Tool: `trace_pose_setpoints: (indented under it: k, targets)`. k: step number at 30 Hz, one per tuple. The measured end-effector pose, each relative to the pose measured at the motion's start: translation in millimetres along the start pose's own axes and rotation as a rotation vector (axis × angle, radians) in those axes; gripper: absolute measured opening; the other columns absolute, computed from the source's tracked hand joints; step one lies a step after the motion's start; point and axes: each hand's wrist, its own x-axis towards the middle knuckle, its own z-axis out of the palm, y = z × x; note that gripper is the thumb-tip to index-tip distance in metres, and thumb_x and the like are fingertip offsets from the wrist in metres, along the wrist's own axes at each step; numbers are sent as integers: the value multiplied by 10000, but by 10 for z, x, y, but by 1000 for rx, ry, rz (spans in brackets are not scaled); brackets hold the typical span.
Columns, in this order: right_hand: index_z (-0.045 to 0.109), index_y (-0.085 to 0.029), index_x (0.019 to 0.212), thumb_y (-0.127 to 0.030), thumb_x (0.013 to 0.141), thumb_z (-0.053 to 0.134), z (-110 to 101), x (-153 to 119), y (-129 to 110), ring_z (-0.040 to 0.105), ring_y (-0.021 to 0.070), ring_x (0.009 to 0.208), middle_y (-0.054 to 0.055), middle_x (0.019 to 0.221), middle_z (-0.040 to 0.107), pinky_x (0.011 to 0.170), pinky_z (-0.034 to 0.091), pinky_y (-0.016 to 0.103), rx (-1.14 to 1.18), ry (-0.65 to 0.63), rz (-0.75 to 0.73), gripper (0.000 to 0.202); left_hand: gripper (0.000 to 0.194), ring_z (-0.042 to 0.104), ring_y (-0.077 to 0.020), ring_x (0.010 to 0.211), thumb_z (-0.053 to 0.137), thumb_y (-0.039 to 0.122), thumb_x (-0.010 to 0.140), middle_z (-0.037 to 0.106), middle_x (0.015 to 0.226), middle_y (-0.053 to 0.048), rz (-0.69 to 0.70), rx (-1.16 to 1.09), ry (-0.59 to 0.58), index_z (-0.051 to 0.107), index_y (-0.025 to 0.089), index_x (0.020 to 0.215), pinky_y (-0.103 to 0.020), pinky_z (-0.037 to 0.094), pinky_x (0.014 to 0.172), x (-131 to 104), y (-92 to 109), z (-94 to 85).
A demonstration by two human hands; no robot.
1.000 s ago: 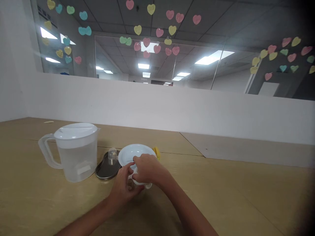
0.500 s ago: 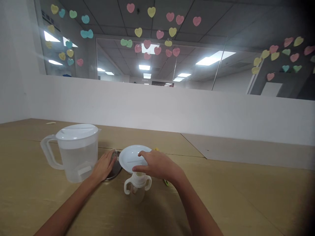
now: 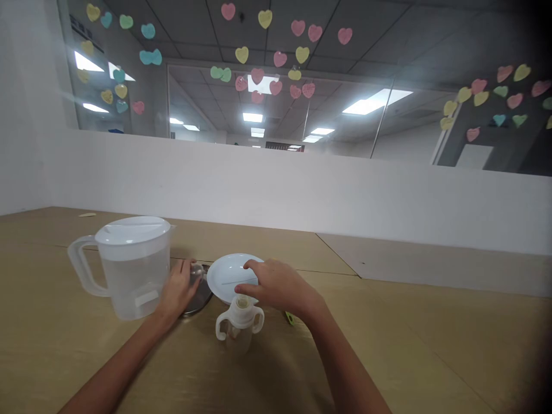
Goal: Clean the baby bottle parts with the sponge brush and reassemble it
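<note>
Left fingers (image 3: 187, 268) partly around clear cap (image 3: 198, 271); bottle (image 3: 240, 322) just below right fingers (image 3: 248, 289)

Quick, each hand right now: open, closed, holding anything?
Left hand: at the clear cap; whether gripping cannot be told.
Right hand: open, holding nothing, near the bottle.

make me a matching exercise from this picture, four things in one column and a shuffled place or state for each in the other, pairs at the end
1. pitcher
2. two-handled bottle
3. clear cap
4. heart-shaped notes

A. beside the left hand, over the metal tray
B. on the glass
C. upright, nearer the viewer than the white dish
D. lidded, one handle

Pairs: 1-D, 2-C, 3-A, 4-B
</note>
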Motion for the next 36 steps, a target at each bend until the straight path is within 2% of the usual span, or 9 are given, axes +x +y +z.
trace_pose_setpoints:
  k: [4, 7, 10, 13, 16, 19, 21, 29, 36]
  targets:
    - [496, -170, 1218, -394, 812, 613, 16, 39, -26, 584, 231, 919, 85, 1030, 639, 718, 405, 296, 112, 149, -72, 478, 359, 572, -221, 922, 598, 317, 786, 550, 996, -80, 107, -181, 412, 445, 178, 1079, -384, 476, 825, 25, 387, -324]
    - [418, -197, 1284, -270, 788, 647, 57, 58, -51, 513, 200, 1077, 59, 1216, 551, 847, 383, 283, 229, 195, -273, 551, 402, 586, -221, 986, 673, 248, 737, 570, 1011, -59, 276, -335, 483, 430, 214, 1055, -381, 488, 840, -82, 616, -398]
    - [447, -226, 1256, -184, 774, 630, 64, 51, -67, 508, 182, 1063, 38, 1181, 555, 861, 376, 275, 258, 150, -389, 517, 438, 600, -223, 990, 685, 202, 720, 580, 974, -39, 356, -520, 431, 410, 245, 1058, -392, 510, 834, -210, 717, -325]
    - [515, -235, 1173, -197, 724, 653, 30, 34, -62, 529, 194, 955, 43, 1050, 569, 782, 395, 278, 226, 124, -350, 471, 543, 581, -243, 1049, 685, 271, 721, 560, 1110, -94, 268, -713, 320, 356, 237, 1151, -408, 510, 856, -297, 764, -231]
    - [521, -207, 1085, -210, 676, 655, -13, 14, -41, 520, 186, 870, 40, 974, 558, 696, 389, 255, 232, 111, -288, 430, 760, 567, -265, 1081, 689, 374, 705, 545, 1200, -146, 98, -758, 46, 235, 211, 1292, -418, 490, 882, -356, 809, -176]
    - [479, -194, 1047, -232, 651, 636, -27, -3, -13, 510, 176, 805, 35, 941, 563, 615, 365, 235, 251, 42, -220, 428, 927, 545, -287, 1109, 733, 413, 638, 575, 1196, -125, 94, -661, -223, 160, 232, 1344, -455, 444, 923, -400, 825, -126]
    - [473, -190, 1023, -270, 651, 617, -9, -2, 7, 506, 169, 739, 32, 890, 571, 552, 342, 225, 238, -39, -161, 406, 933, 527, -294, 1128, 738, 415, 624, 563, 1220, -119, 108, -623, -302, 169, 241, 1343, -463, 421, 941, -421, 814, -87]
    - [548, -189, 1031, -273, 627, 601, 72, 84, 26, 533, 170, 690, 31, 823, 604, 474, 306, 214, 101, -217, -182, 415, 860, 545, -249, 1092, 696, 349, 661, 603, 1144, -83, 49, -649, -349, 189, 225, 1345, -405, 433, 923, -444, 792, -21]
    - [603, -198, 953, -235, 642, 599, 58, 94, -25, 554, 180, 773, 24, 833, 624, 505, 315, 216, 49, -218, -207, 313, 561, 594, -253, 968, 705, 380, 612, 612, 1078, -75, 80, -568, -264, 512, 193, 1104, -375, 494, 820, -441, 806, -10]
